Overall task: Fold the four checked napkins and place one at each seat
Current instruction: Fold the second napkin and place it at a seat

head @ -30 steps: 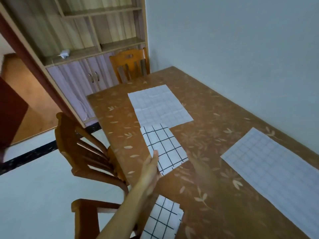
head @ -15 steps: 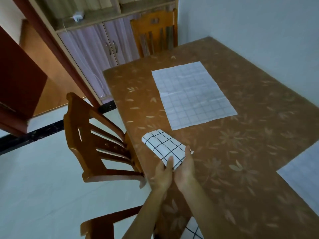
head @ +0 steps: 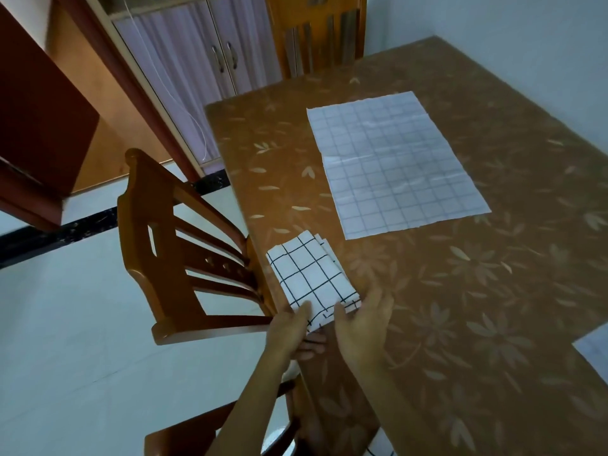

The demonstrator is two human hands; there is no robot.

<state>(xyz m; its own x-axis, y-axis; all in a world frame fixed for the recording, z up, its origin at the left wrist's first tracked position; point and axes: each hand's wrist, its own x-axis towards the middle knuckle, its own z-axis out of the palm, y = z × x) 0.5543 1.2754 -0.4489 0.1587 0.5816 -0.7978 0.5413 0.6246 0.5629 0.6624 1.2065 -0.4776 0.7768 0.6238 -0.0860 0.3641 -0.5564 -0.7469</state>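
Observation:
A folded checked napkin [head: 309, 278], white with black lines, lies at the table's left edge in front of a wooden chair [head: 184, 258]. My left hand [head: 289, 330] pinches its near end, thumb on top and fingers underneath past the table edge. My right hand [head: 362, 327] lies flat beside it, fingers spread, thumb touching the napkin's near right corner. An unfolded napkin [head: 394, 162] lies flat farther up the table. A corner of another flat one [head: 592, 350] shows at the right edge. A bit of a checked napkin [head: 378, 447] peeks in at the bottom.
The brown leaf-patterned table [head: 460, 291] fills the right side. A second chair [head: 316, 34] stands at the far end, against a cabinet with purple doors [head: 197, 60]. Part of a third chair [head: 184, 436] is below my left arm. Pale floor lies to the left.
The long napkin strip has been folded into a shorter packet, and both hands have come onto its near end. It now sits at the table edge by the chair.

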